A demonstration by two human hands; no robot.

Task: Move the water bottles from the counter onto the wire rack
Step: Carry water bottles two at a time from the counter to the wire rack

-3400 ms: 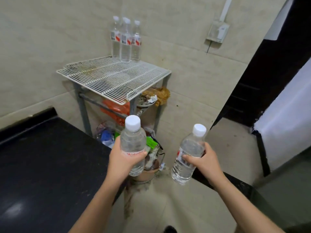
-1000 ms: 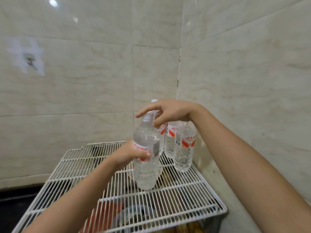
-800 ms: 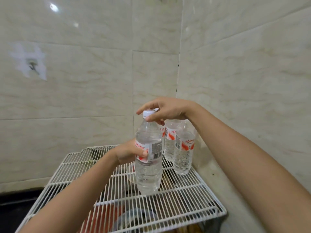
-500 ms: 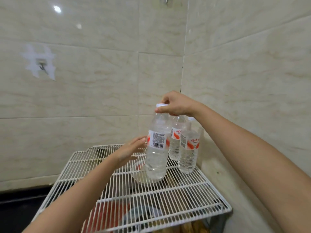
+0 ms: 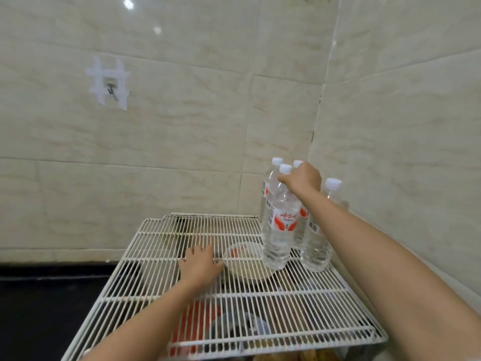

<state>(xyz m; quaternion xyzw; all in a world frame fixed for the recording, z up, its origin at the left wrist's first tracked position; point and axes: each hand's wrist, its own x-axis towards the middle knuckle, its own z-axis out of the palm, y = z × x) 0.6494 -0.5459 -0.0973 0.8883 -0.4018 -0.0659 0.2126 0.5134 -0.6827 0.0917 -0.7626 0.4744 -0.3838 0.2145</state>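
Observation:
Several clear water bottles with white caps and red-and-white labels stand together in the back right corner of the white wire rack [image 5: 161, 282]. The front bottle [image 5: 279, 230] stands upright on the wires, and my right hand [image 5: 303, 179] is closed around its neck just below the cap. Another bottle [image 5: 316, 247] stands to its right, partly behind my forearm. Two more bottles [image 5: 268, 188] are behind, mostly hidden. My left hand [image 5: 200, 264] lies flat on the rack, left of the bottles, fingers apart and holding nothing.
A white bowl [image 5: 243, 261] shows through the wires beside the front bottle. Red and grey items [image 5: 197, 324] lie on the shelf below. The black counter [image 5: 39, 308] is at lower left. Tiled walls close the corner, and a taped hook [image 5: 110, 86] hangs on the left wall.
My right hand carried the bottle by its top to the right and back, setting it beside the others. My left hand let go of it and dropped flat onto the rack.

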